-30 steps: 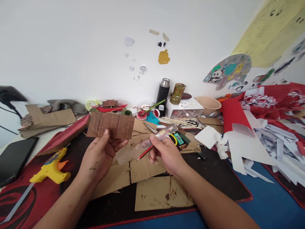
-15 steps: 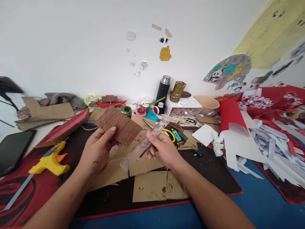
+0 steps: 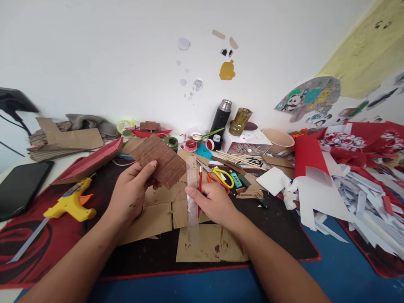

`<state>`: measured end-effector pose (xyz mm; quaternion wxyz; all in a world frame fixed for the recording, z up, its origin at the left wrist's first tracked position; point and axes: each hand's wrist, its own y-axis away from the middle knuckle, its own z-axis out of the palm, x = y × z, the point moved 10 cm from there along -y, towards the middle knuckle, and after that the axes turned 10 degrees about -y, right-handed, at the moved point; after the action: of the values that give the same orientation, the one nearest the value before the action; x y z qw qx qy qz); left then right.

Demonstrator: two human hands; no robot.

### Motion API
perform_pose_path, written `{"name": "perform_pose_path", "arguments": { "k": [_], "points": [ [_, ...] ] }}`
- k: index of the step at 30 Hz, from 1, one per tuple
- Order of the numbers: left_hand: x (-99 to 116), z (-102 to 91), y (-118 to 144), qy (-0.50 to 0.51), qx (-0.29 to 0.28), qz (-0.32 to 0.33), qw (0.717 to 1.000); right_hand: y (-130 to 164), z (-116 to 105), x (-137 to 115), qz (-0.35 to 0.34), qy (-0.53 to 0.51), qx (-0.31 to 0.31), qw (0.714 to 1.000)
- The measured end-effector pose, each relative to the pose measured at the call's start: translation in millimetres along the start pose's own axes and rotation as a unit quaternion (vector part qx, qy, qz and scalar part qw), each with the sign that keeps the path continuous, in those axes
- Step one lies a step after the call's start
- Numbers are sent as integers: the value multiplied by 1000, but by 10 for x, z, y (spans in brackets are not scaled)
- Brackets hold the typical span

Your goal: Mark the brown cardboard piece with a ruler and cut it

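Note:
My left hand (image 3: 131, 194) holds a brown-painted corrugated cardboard piece (image 3: 160, 160) by its lower edge, tilted above the mat. My right hand (image 3: 213, 203) grips a clear plastic ruler (image 3: 192, 198), now nearly upright, together with a red pencil (image 3: 200, 183) beside it. Beneath both hands lie plain cardboard sheets (image 3: 210, 246) stained with brown paint, on a black and red mat (image 3: 277, 229).
A yellow glue gun (image 3: 71, 204) lies at the left, near a black tablet (image 3: 20, 187). Yellow-handled scissors (image 3: 221, 176), paint pots, a black flask (image 3: 222, 118), a white box and a bowl (image 3: 277, 139) crowd the back. White and red paper scraps (image 3: 356, 189) pile at the right.
My right hand has turned the ruler from slanting to nearly upright and dropped toward the cardboard sheets. The brown piece in my left hand has tilted and shifted slightly right.

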<state>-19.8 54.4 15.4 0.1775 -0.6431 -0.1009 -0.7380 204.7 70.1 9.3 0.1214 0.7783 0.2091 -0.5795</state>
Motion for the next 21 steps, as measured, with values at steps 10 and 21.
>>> {"name": "perform_pose_path", "arguments": {
  "k": [10,21],
  "points": [
    [13,7,7,-19,0,7,1000,23,-53,-197,-89,137,24,986],
    [-21,-85,-25,15,50,-13,999,55,-370,-320,-128,-37,112,985]
  ]
}}
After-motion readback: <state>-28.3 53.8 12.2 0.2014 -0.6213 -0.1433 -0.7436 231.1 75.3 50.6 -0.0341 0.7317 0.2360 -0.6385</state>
